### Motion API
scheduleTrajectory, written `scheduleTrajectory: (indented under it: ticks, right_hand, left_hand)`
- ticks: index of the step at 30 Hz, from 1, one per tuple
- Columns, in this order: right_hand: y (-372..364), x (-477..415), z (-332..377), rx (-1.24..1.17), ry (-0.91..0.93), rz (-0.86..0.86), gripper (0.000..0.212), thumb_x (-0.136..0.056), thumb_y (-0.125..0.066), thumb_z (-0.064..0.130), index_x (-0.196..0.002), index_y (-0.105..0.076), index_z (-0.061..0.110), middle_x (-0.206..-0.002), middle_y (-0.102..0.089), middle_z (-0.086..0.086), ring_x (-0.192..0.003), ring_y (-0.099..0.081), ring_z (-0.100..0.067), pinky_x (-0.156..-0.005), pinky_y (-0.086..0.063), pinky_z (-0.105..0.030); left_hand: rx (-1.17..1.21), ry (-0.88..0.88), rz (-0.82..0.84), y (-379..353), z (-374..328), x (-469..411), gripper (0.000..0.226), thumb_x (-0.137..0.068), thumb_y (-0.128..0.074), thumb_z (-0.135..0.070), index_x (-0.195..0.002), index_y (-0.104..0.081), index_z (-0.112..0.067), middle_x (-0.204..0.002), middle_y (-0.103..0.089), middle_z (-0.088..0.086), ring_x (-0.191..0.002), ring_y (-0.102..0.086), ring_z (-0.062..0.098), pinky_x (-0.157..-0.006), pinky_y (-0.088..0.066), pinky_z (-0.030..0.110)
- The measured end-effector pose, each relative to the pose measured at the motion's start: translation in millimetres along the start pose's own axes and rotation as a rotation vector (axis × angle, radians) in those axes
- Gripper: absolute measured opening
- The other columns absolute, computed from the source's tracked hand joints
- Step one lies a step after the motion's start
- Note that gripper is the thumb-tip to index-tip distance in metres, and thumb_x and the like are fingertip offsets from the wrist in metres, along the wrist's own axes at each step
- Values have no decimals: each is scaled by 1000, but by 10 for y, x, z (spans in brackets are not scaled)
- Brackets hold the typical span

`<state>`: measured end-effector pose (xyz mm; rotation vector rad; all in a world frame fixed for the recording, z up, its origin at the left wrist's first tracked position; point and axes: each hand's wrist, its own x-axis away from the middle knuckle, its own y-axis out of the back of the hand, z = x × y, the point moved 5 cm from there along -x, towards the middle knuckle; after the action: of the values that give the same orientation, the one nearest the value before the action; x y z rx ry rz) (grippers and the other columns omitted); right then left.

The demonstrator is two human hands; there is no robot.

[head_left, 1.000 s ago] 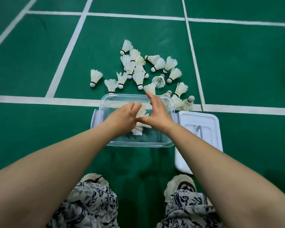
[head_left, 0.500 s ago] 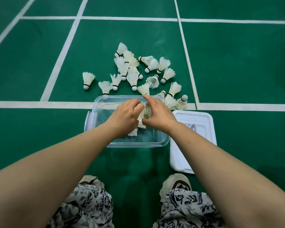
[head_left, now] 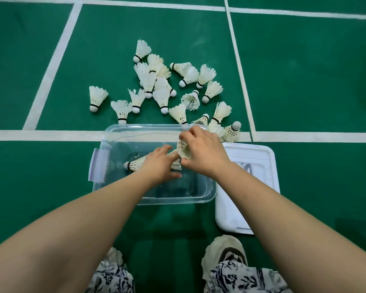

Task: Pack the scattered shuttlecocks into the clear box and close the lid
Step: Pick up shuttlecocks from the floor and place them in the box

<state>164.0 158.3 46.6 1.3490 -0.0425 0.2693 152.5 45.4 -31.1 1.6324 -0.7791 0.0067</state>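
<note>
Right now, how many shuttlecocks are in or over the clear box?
2 plainly: a lying shuttlecock in the box, partly under the left hand, and a held shuttlecock in the right hand above it. The hands may hide more.

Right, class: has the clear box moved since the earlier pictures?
No. The box still lies across the white line, its far rim just past it, lid alongside.

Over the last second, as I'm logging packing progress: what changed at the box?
The left grip opened, leaving a flat shuttlecock in the clear box under its fingers; the right grip holds a second shuttlecock nearer the far rim. The scattered shuttlecocks and lid stayed put.
</note>
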Motion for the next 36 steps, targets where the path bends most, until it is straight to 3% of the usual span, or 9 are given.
scheduleTrajectory:
  ticks: [4, 9, 19, 24, 29, 36]
  right_hand:
    - [-40, -67, 24, 77, 21, 32, 52, -75, -61, 45, -119, -45, 22, -120, -47, -4, -109, -53, -27, -94, -33, -39]
    - [-152, -94, 98, 90, 37, 127, 50, -77, -61, 39, -122, -46, 21, -122, -48, -6, -114, -46, -29, -96, -34, -39]
    - [-287, -173, 70, -429, -216, 148, 54, -76, -67, 24, -122, -41, 14, -124, -45, -9, -108, -51, -26, -81, -39, -28]
    - [-467, -158, 77, -599, -320, 184, 53, -81, -61, 17, -128, -37, 15, -127, -51, -10, -96, -53, -24, -72, -38, -25]
    - [-614, -196, 17, -575, -390, 237, 69, -84, -57, 11, -144, -23, 15, -139, -44, -12, -116, -53, -31, -82, -44, -30]
    - [-747, -199, -9, -530, -437, 312, 77, -85, -63, 18, -147, -18, 10, -145, -36, -15, -126, -46, -33, -99, -42, -37]
  left_hand:
    - [-110, 16, -6, -59, 14, -120, 62, -81, -61, -43, -135, -38, -24, -149, -26, 6, -135, -28, 28, -108, -26, 43]
    - [-96, -4, -91, -4, 140, -55, 56, -83, -59, -33, -132, -35, -20, -142, -36, 5, -130, -36, 26, -103, -29, 40]
    - [86, -1, -249, 163, 199, 52, 39, -83, -59, -33, -117, -48, -15, -126, -53, 6, -118, -46, 26, -95, -33, 38]
    - [46, -1, -212, 130, 211, 55, 52, -86, -55, -38, -132, -39, -23, -133, -50, 2, -125, -42, 22, -98, -30, 37]
    - [50, 26, -148, 50, 196, 31, 67, -84, -59, -37, -141, -26, -24, -144, -39, 1, -131, -36, 22, -104, -28, 39]
    - [-14, -5, -87, -8, 207, 29, 60, -85, -57, -38, -138, -34, -26, -154, -17, 1, -135, -30, 25, -108, -25, 39]
